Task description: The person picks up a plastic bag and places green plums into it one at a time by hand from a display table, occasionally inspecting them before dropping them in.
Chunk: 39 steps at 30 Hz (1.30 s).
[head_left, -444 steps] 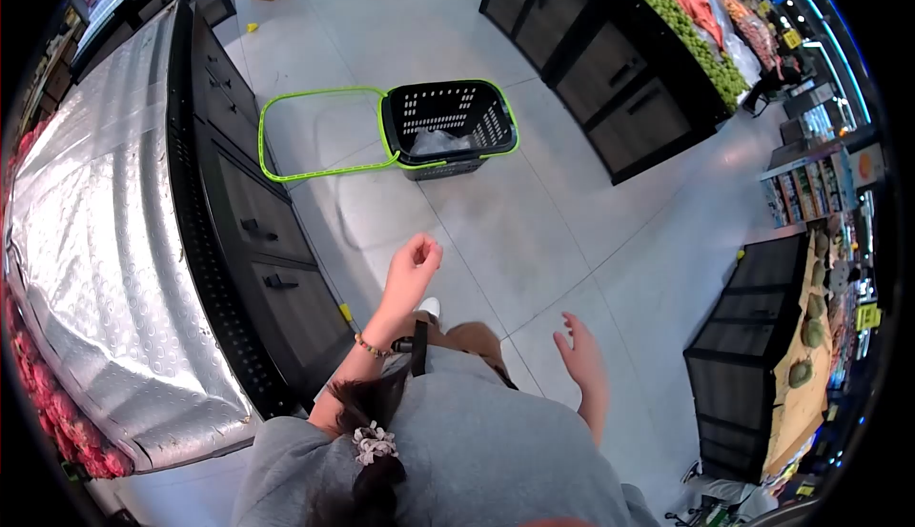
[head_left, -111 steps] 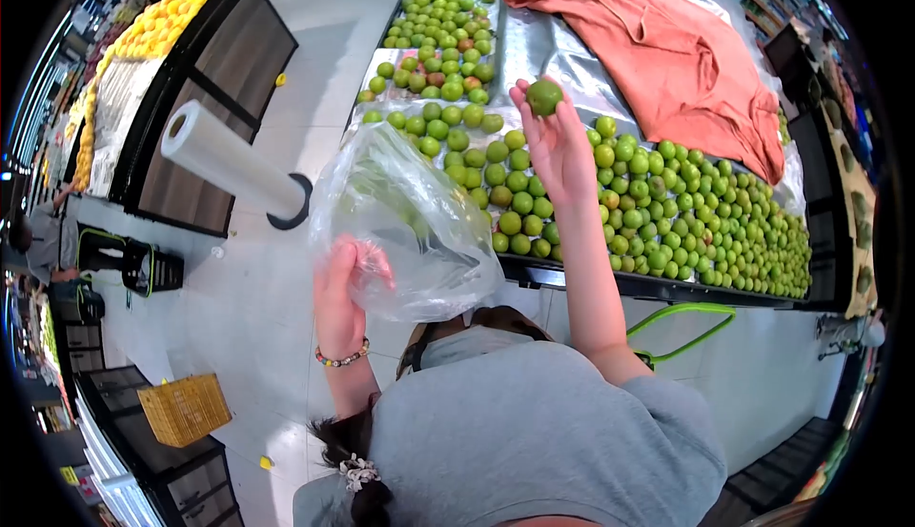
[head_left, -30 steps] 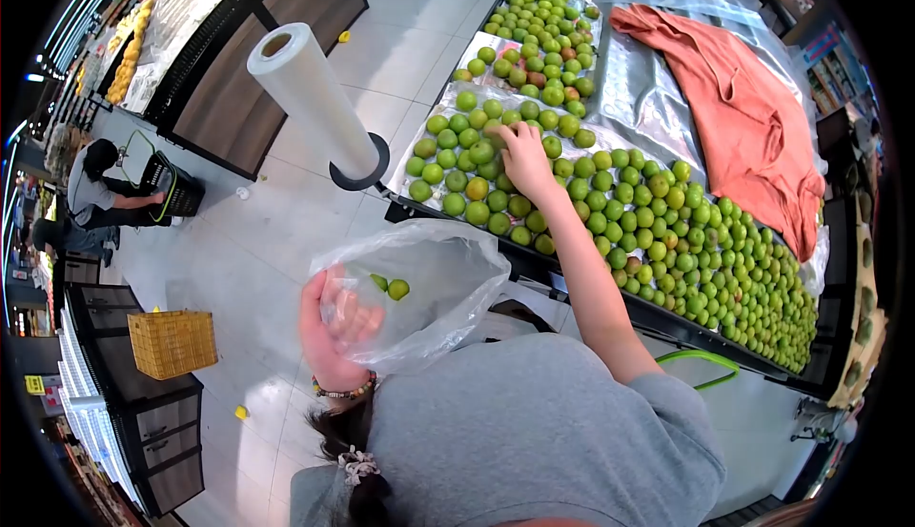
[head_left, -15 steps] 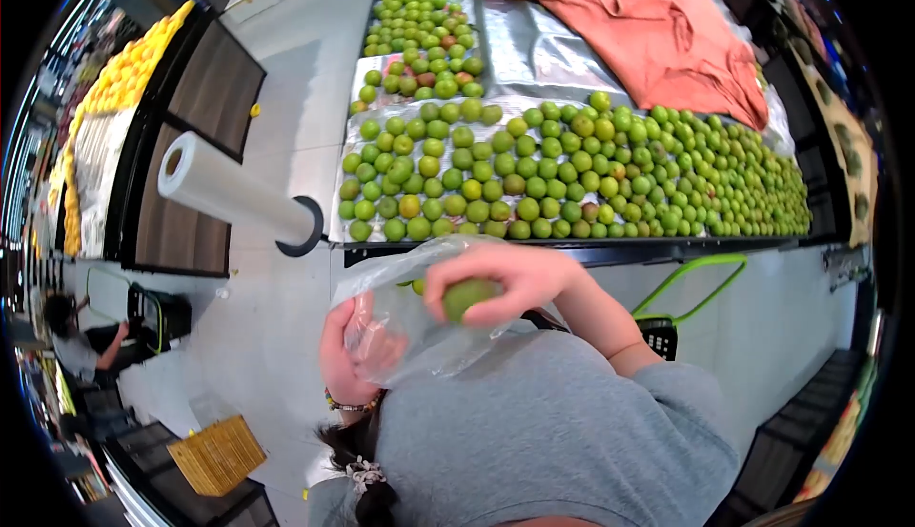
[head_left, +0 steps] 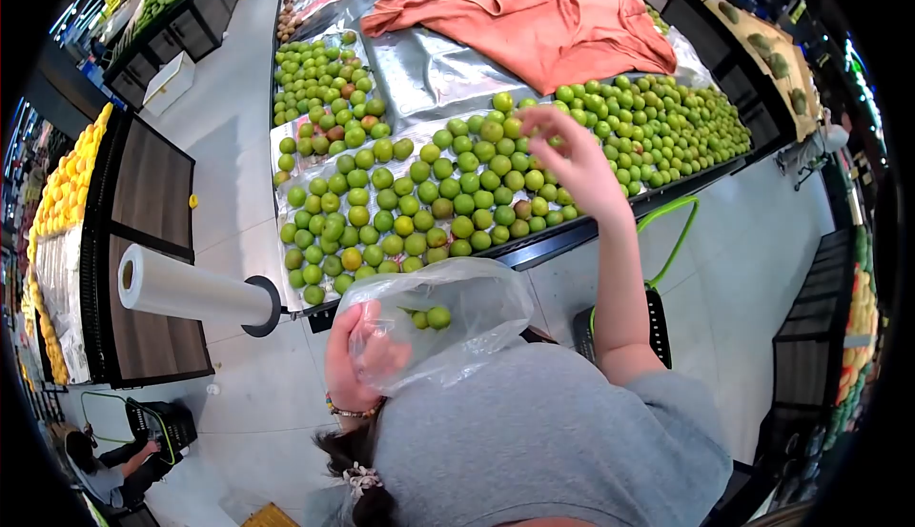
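Observation:
My left hand (head_left: 355, 360) grips the side of a clear plastic bag (head_left: 477, 291), whose mouth gapes toward the display. Inside the bag lie a few round green fruits (head_left: 437, 317), seen partly through the film. My right hand (head_left: 575, 157) is stretched out over the heap of green fruits (head_left: 464, 203) on the stand, fingers apart and bent a little. No fruit shows in it. Some fruits in the heap have reddish-brown patches.
An orange-red cloth (head_left: 534, 12) lies on the silver-lined display behind the fruits. A plastic bag roll (head_left: 191, 287) stands at the left, near a yellow fruit stand (head_left: 71, 184). A black basket with a green handle (head_left: 658, 322) is below my right arm. Another person (head_left: 105, 465) crouches at lower left.
My right hand has let go of a green fruit at the bag and moved up and right over the heap. The view has turned, and the bag's mouth is wider.

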### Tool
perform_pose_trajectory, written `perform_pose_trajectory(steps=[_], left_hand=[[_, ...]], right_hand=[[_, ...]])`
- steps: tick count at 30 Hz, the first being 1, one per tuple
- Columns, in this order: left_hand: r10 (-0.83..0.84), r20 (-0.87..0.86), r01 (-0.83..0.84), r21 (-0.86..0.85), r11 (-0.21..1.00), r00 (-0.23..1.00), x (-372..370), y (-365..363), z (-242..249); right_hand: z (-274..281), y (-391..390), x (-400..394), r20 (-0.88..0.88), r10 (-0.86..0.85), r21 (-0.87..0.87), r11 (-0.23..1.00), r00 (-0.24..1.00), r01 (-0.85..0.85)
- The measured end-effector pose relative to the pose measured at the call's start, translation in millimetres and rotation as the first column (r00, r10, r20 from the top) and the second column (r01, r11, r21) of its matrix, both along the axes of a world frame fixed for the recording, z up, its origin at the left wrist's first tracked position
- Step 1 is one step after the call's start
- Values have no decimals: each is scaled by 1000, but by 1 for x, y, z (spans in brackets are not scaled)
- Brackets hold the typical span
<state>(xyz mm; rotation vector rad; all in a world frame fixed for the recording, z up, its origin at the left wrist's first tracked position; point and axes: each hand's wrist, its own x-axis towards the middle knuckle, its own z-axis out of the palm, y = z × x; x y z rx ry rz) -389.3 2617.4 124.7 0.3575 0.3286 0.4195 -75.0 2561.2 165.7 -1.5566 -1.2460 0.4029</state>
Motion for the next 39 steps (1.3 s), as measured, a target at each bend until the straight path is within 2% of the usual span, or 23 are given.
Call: perform_pose_trajectory(steps=[1, 2, 3, 5, 7, 9, 13, 15, 17, 19, 22, 24, 25, 26, 29, 31, 32, 33, 35, 37, 39], left_hand=[[0, 31, -1, 19, 1000, 1000, -3, 0, -1], [3, 65, -6, 39, 999, 998, -5, -1, -3], [42, 3, -42, 38, 998, 999, -7, -4, -1], [115, -121, -110, 47, 993, 986, -11, -9, 4], [150, -67, -149, 13, 989, 986, -20, -8, -1], [179, -42, -179, 2, 984, 983, -25, -8, -3], [230, -59, -230, 12, 973, 971, -25, -8, 1], [259, -101, -259, 14, 966, 961, -21, -7, 4], [239, -89, -237, 35, 971, 967, -17, -4, 4], [205, -88, -203, 36, 979, 975, -11, -1, 3], [165, -95, -165, 9, 986, 982, -3, 4, -1], [156, -122, -159, -21, 987, 980, 1, 7, -4], [141, -148, -147, -28, 989, 979, 5, 8, -4], [126, -174, -134, -34, 990, 977, 9, 9, -4], [49, -193, -56, -32, 998, 980, 23, 10, -7], [-8, -234, -3, -46, 999, 972, 33, 11, -7], [-63, -176, 53, -61, 997, 982, 35, 13, -15], [-95, -193, 83, -70, 994, 977, 39, 14, -16], [-153, -215, 137, -85, 987, 965, 47, 11, -17], [-201, -179, 193, -63, 979, 963, 56, 8, -21], [-236, -171, 231, -50, 972, 956, 63, 3, -21]], right_hand=[[-31, 17, 28, 181, -189, 19, 982, 965, 189], [-78, 33, 66, 518, -311, 48, 941, 797, 335], [-116, 46, 92, 584, -321, -86, 889, 745, 451], [-168, 66, 123, 564, -267, -139, 902, 781, 409], [-179, 74, 121, 750, -271, -110, 848, 603, 519], [-185, 82, 124, 772, -285, -73, 848, 568, 525], [-185, 82, 128, 733, -352, 38, 875, 582, 482], [-177, 74, 130, 654, -346, -34, 875, 673, 483], [-180, 69, 134, 625, -433, 49, 853, 650, 520], [-182, 67, 136, 619, -431, 79, 866, 657, 494], [-167, 60, 131, 311, -499, 211, 866, 809, 454], [-155, 52, 119, -29, -467, 244, 854, 884, 459], [-149, 47, 112, -215, -419, 251, 849, 882, 464], [-150, 44, 110, -341, -266, 387, 834, 902, 392], [-122, 23, 81, -620, -103, 370, 836, 778, 405], [-113, 10, 68, -695, -1, 399, 832, 719, 386], [-111, 3, 60, -751, 15, 369, 838, 660, 401], [-109, -4, 51, -798, 33, 344, 844, 602, 411], [-102, -23, 26, -814, 12, 301, 864, 581, 404], [-82, -44, -8, -803, 270, 422, 888, 532, 185], [-75, -62, -32, -782, 442, 482, 876, 439, -24]])
